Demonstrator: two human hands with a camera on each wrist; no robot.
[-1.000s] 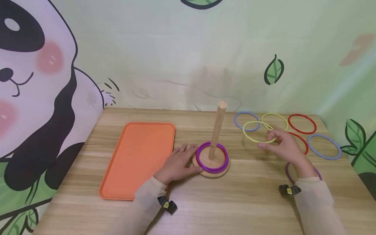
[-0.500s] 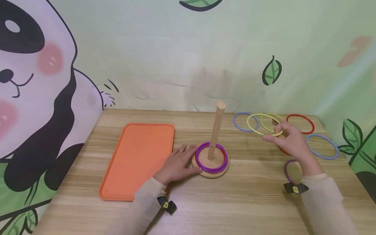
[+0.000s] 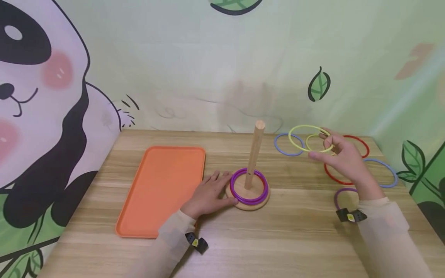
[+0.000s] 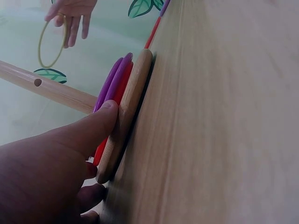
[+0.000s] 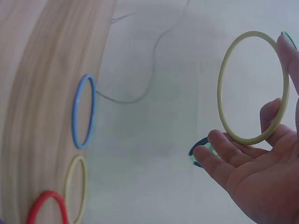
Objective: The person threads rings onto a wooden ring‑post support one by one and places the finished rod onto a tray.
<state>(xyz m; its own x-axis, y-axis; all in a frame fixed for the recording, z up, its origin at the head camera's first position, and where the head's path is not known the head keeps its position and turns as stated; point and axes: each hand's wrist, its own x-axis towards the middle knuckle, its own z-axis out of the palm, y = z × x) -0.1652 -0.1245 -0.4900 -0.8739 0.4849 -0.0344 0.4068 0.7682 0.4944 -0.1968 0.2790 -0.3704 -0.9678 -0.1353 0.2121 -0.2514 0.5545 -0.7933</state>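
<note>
My right hand [image 3: 344, 158] holds a yellow ring [image 3: 306, 126] up in the air, right of the wooden post [image 3: 254, 154]. In the right wrist view this yellow ring [image 5: 219, 88] sits between thumb and index finger, the other fingers spread. My left hand [image 3: 208, 197] rests at the left side of the post's round base [image 3: 252, 207]. Its thumb [image 4: 108, 109] lies on the rings around the post, and its fingers reach along the base's far left edge. Two purple rings [image 4: 122, 72] lie over a red ring [image 4: 122, 88] on that base.
Right of the stand lie a blue ring [image 3: 289, 155], a second yellow ring [image 3: 307, 142], red rings [image 3: 342, 182], another blue ring [image 3: 395, 175] and a purple ring [image 3: 335, 199], partly covered by my right arm. An orange tray [image 3: 163, 189] lies left. A painted wall [image 3: 194, 77] stands behind the table.
My right hand has moved away from me with the yellow ring, first right, then higher over the rings at the back. The left hand stays at the base.
</note>
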